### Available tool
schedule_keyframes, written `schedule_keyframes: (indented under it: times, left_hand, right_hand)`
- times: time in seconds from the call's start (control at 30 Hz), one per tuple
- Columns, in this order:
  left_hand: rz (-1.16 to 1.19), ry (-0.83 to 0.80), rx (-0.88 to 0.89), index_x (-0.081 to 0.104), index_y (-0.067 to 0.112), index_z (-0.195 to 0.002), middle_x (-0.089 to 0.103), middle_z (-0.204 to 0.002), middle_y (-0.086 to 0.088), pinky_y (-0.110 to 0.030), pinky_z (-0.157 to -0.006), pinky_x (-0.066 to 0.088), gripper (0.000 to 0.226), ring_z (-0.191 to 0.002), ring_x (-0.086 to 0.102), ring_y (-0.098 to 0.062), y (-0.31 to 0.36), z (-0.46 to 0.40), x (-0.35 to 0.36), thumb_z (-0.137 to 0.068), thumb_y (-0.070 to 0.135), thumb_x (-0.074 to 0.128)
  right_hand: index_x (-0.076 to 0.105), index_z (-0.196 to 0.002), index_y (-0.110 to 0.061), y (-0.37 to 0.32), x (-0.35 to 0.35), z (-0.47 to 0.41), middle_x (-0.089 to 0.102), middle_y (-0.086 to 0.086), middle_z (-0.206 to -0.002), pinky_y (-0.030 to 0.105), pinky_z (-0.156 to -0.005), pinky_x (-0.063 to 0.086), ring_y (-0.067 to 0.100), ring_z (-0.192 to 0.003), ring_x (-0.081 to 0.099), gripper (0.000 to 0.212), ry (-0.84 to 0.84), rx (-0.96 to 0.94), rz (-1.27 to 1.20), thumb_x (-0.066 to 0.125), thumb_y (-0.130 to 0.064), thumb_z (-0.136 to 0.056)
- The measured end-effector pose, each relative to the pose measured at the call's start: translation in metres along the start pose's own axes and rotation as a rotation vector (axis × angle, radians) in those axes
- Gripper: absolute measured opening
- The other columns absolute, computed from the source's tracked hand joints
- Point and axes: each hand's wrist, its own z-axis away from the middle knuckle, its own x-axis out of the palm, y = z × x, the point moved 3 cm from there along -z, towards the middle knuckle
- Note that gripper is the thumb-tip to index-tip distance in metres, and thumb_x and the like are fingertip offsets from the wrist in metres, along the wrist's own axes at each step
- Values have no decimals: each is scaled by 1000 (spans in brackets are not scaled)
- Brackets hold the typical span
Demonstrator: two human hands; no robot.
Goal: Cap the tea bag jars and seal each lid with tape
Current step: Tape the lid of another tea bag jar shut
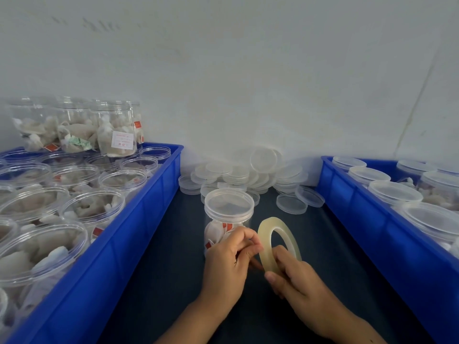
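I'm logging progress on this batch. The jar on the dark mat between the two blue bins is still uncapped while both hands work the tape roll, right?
Not quite: the jar already has its lid on, as the head view shows. The rest holds: it stands between the two blue bins, and the left hand and right hand hold the tape roll.

Both forearms come in from the bottom edge and meet near the middle. The left hand (227, 259) has its fingers curled, with thumb and forefinger pinching at the edge of the tape (278, 242). The right hand (295, 276) grips the tape from below, thumb on its near side.
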Motion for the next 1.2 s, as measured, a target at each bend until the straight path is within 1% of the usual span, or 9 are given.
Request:
schedule_keyframes:
  times: [0.27,0.4,0.43,0.5,0.57,0.67,1.03,1.1,1.2]
  left_hand:
    - [-187,-1,146,53,27,-88,59,-79,18,-25,-67,54,11,-74,62,-3,3,2,-1,-97,20,55]
    - [-182,32,134,51,28,-89,51,-75,26,-12,-68,49,10,-77,59,2,3,3,0,-97,22,52]
    - [-199,34,136,50,29,-90,49,-74,27,-12,-70,48,10,-75,59,3,3,4,0,-97,21,51]
    - [-254,41,149,52,26,-92,47,-70,28,-27,-78,53,6,-70,59,1,2,5,0,-95,23,49]
    - [-323,57,192,51,26,-93,48,-68,25,-39,-72,57,6,-67,60,-3,5,5,-1,-93,21,50]
    - [-371,49,263,40,30,-88,51,-79,13,-23,-57,51,28,-65,55,-7,13,0,-2,-90,5,54]
    - [-179,10,232,53,12,-84,54,-79,4,-31,-68,47,14,-75,53,-13,10,0,1,-88,-1,53]
    - [-129,29,214,54,13,-87,55,-81,6,-27,-71,49,13,-79,55,-10,10,1,2,-88,0,55]
    - [-67,78,194,52,24,-94,55,-87,16,-10,-75,48,34,-88,58,0,13,1,1,-86,-8,61]
  right_hand:
    - [46,-93,-24,-6,1,-2,56,4,-84,44,-68,49,25,-73,56,10,-6,-7,-16,47,-33,-97]
    - [45,-92,-22,-9,2,-2,56,6,-85,43,-67,50,26,-73,56,14,8,-3,-37,45,-35,-97]
    - [45,-91,-22,-8,2,-2,56,7,-84,44,-67,49,26,-73,56,14,11,1,-35,46,-34,-98]
    - [43,-87,-22,-8,2,-2,55,9,-80,45,-66,48,25,-71,54,15,25,3,-26,46,-31,-99]
    - [44,-87,-22,-7,2,-2,53,10,-79,45,-66,48,25,-70,53,16,38,6,3,44,-33,-99]
    - [46,-93,-25,-6,1,-2,54,9,-79,41,-65,47,21,-70,54,13,73,-6,65,44,-37,-99]
    - [45,-88,-27,-9,-3,-4,55,4,-75,39,-64,46,17,-67,53,19,105,62,131,40,-42,-98]
    - [44,-94,-31,-6,-2,-5,57,0,-78,32,-62,46,13,-67,54,15,118,86,161,39,-45,-96]
    - [31,-110,-43,-5,-3,-5,58,-8,-83,21,-61,43,4,-68,55,19,167,115,102,43,-43,-95]
